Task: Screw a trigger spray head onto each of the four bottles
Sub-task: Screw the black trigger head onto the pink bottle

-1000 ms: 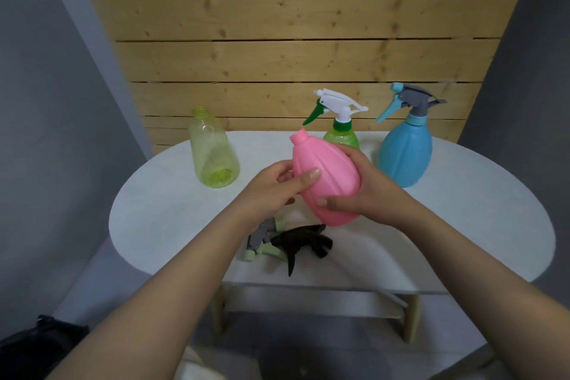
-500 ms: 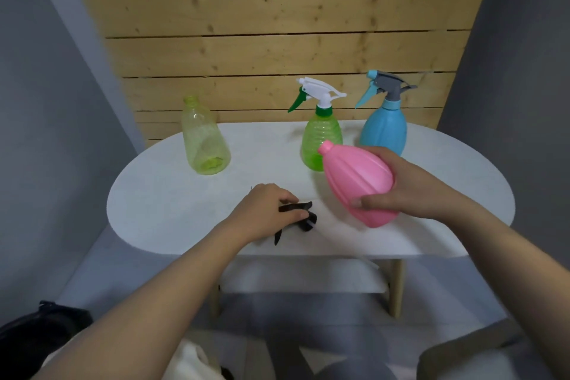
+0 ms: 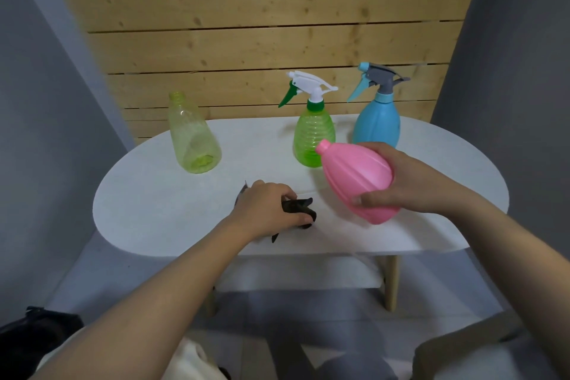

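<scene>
My right hand [image 3: 410,182] holds a pink bottle [image 3: 357,179] tilted above the white table [image 3: 154,203], its bare neck pointing up and left. My left hand [image 3: 265,207] is closed on a black trigger spray head [image 3: 300,210] lying on the table near the front edge. A second spray head is mostly hidden under that hand; only a grey tip [image 3: 243,190] shows. A yellow-green bottle [image 3: 192,136] with no head stands at the back left. A green bottle [image 3: 313,139] with a white and green head and a blue bottle [image 3: 376,123] with a grey and blue head stand at the back.
A wooden slat wall [image 3: 246,25] rises right behind the table. The table has a lower shelf [image 3: 296,271] and wooden legs. A dark bag [image 3: 34,336] lies on the floor at the lower left.
My left hand let go of the pink bottle and dropped onto the black spray head. My right hand carried the pink bottle to the right and tilted it.
</scene>
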A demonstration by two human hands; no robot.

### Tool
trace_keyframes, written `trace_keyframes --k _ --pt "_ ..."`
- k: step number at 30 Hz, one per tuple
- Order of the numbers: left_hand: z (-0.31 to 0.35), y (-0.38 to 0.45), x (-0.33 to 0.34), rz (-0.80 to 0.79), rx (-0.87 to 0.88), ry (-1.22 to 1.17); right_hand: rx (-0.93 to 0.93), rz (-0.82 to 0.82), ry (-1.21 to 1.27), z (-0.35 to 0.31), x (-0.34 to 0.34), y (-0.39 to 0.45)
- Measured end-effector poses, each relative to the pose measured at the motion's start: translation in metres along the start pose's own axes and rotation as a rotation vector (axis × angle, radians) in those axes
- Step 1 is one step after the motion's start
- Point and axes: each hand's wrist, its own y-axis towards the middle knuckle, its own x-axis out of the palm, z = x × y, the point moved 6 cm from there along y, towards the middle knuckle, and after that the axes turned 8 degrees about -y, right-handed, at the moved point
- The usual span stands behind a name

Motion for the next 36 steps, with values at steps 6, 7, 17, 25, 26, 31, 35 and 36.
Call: trace_keyframes --k 6,7,17,25,26,31,35,36 --pt "0.0 0.004 -0.019 0.114 -0.018 -0.251 -0.005 0.069 0.055 0.007 -0.01 0.0" --pt "0.0 0.004 -0.024 0.127 -0.017 -0.266 -0.003 0.092 0.073 0.009 -0.013 0.0" --pt "-0.04 0.009 -0.071 0.3 -0.114 -0.527 0.013 -0.042 0.107 0.018 -0.013 0.004" --pt "-0.071 0.011 -0.078 0.47 -0.28 -0.782 -0.001 -0.115 0.084 0.018 -0.004 0.009" --pt "-0.074 0.011 -0.078 0.476 -0.296 -0.815 0.001 -0.118 0.08 0.019 -0.003 0.009" --pt "-0.076 0.012 -0.078 0.47 -0.305 -0.88 -0.003 -0.124 0.071 0.019 -0.001 0.011" --pt "-0.069 0.011 -0.076 0.446 -0.266 -0.856 -0.024 -0.109 0.074 0.016 0.0 0.011" --pt "-0.067 0.011 -0.075 0.442 -0.26 -0.848 -0.026 -0.109 0.075 0.015 0.0 0.011"
